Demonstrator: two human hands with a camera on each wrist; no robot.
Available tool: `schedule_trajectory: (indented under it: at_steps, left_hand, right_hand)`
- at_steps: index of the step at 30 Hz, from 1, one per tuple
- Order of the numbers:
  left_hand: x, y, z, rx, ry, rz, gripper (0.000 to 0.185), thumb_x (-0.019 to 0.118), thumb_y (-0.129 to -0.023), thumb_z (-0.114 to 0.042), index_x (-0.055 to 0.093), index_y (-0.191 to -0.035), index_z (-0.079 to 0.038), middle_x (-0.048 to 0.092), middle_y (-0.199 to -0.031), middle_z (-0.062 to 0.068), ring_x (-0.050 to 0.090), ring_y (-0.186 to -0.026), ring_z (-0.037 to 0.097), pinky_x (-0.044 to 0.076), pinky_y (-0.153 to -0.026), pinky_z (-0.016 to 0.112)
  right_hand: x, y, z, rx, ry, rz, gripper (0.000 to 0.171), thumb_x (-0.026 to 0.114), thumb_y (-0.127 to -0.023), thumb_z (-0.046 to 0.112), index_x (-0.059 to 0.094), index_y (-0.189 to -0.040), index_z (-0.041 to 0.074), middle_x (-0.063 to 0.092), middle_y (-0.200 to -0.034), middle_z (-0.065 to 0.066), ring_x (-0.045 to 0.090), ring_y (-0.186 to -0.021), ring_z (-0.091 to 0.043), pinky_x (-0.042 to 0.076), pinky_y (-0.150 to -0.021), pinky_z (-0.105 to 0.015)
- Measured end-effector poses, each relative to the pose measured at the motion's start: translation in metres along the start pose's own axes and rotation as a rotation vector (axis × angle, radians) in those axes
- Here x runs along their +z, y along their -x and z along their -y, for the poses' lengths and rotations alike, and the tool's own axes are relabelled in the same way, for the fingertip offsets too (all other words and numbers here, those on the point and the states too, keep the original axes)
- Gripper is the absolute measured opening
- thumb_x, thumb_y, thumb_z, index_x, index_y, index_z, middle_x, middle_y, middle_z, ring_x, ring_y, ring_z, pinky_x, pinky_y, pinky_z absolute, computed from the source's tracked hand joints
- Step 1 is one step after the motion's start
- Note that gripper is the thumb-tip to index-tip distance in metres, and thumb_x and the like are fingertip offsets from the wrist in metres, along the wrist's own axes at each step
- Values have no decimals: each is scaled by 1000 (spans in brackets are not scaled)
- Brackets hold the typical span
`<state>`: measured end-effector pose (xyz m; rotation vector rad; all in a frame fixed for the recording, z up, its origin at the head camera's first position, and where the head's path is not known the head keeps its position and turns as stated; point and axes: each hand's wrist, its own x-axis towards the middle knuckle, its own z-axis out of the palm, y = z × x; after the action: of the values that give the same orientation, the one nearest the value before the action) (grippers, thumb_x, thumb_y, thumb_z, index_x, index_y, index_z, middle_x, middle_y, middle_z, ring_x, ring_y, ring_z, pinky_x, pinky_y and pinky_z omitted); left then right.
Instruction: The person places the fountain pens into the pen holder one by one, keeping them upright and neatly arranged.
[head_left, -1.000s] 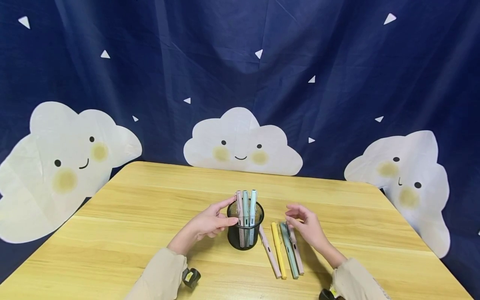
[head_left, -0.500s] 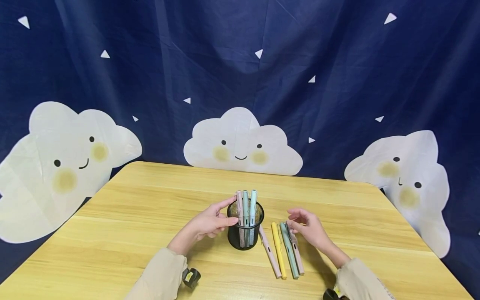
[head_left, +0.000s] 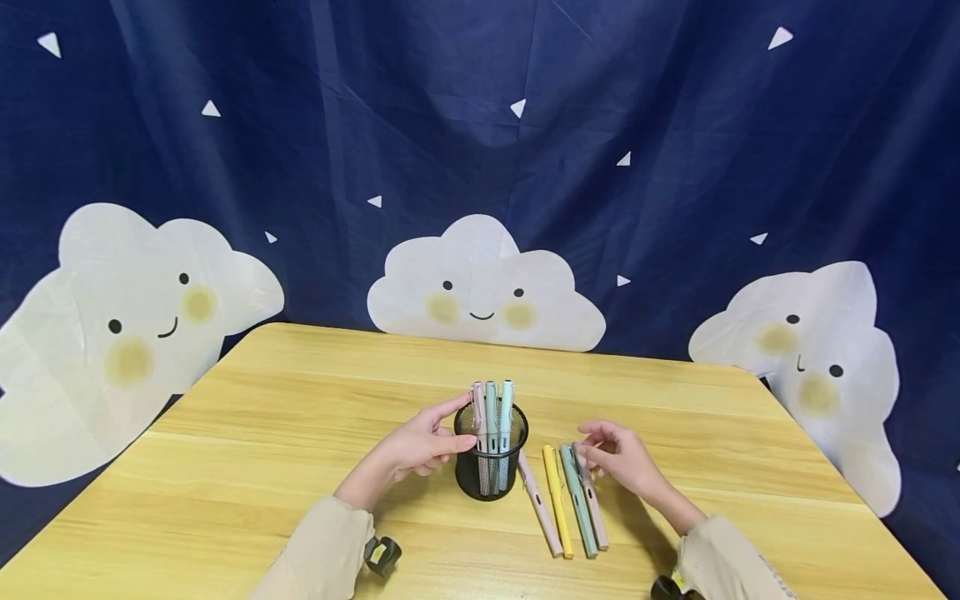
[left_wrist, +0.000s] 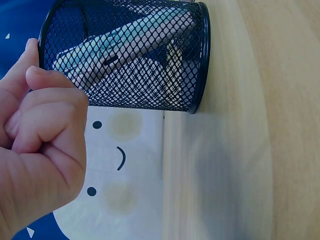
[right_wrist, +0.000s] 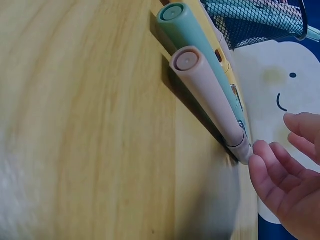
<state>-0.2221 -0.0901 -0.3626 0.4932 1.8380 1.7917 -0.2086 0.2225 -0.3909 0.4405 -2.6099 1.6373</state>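
Note:
A black mesh pen cup [head_left: 467, 482] stands upright with three pens in it: mauve [head_left: 478, 410], grey-green [head_left: 491, 408] and pale blue [head_left: 507, 408]. My left hand [head_left: 418, 442] grips its rim between thumb and forefinger, the other fingers curled, as the left wrist view confirms. To the cup's right lie a light pink pen [head_left: 542, 510], a yellow pen [head_left: 557, 500], a green pen [head_left: 579, 508] and a mauve pen [head_left: 595, 512]. My right hand [head_left: 622, 458] is at the mauve pen's far end, fingers loosely bent; the right wrist view has its fingertips [right_wrist: 259, 150] right beside that end, thumb apart.
The wooden table [head_left: 262, 467] reaches back to a dark blue curtain [head_left: 450, 100] printed with white clouds [head_left: 483, 258] and small triangles. Small black devices are strapped at both wrists, the left one [head_left: 383, 556] in plain view.
My right hand has come slightly down and toward me, its fingertips closer to the mauve pen's end. The left hand, the cup and the pens have stayed put.

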Motion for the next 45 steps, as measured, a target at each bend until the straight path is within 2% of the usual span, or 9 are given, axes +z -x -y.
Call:
schedule_trajectory:
  at_steps: [6, 19, 26, 32, 39, 45]
  left_hand:
    - [0, 0, 0, 0, 1, 4, 79, 66, -82, -21, 17, -144, -21, 28, -47, -4, 22, -38, 7, 16, -36, 17]
    - [0, 0, 0, -4, 5, 2, 78, 66, -82, -21, 18, -144, -22, 27, -47, -4, 21, -38, 7, 16, -36, 17]
    - [0, 0, 0, -6, 4, 0, 78, 66, -82, -22, 18, -144, -22, 27, -47, -4, 21, -38, 7, 16, -36, 17]
    - [0, 0, 0, -9, 10, 1, 78, 66, -82, -21, 18, -144, -21, 28, -47, -4, 21, -38, 7, 16, -36, 17]
    - [1, 1, -1, -15, 1, -8, 77, 65, -83, -19, 18, -144, -22, 29, -47, -3, 22, -38, 7, 16, -36, 17]
    - [0, 0, 0, -13, 4, -2, 75, 63, -84, -17, 17, -144, -22, 30, -47, -3, 21, -38, 7, 16, -36, 17]
  right_hand:
    - [-2, 0, -2, -15, 29, 52, 30, 59, -83, 0, 50, -107, -16, 55, -75, -12, 55, -56, -18, 47, -44, -28]
    - [-5, 1, -4, 49, 71, 104, 31, 60, -85, 6, 51, -109, -11, 54, -68, -11, 51, -51, -19, 44, -40, -27]
    - [-7, 1, -5, 80, 74, 132, 34, 59, -85, 5, 48, -112, -12, 54, -69, -10, 53, -49, -24, 47, -39, -34]
    - [-8, 2, -5, 100, 74, 195, 41, 59, -84, 5, 43, -117, -13, 52, -68, -11, 55, -48, -30, 48, -39, -38]
    - [-9, 2, -4, 133, 92, 235, 55, 65, -81, 13, 39, -124, -12, 52, -66, -12, 54, -47, -26, 48, -39, -38]
    - [-10, 1, -3, 174, 61, 280, 66, 68, -80, 15, 33, -129, -11, 52, -66, -12, 54, -48, -25, 49, -41, -39]
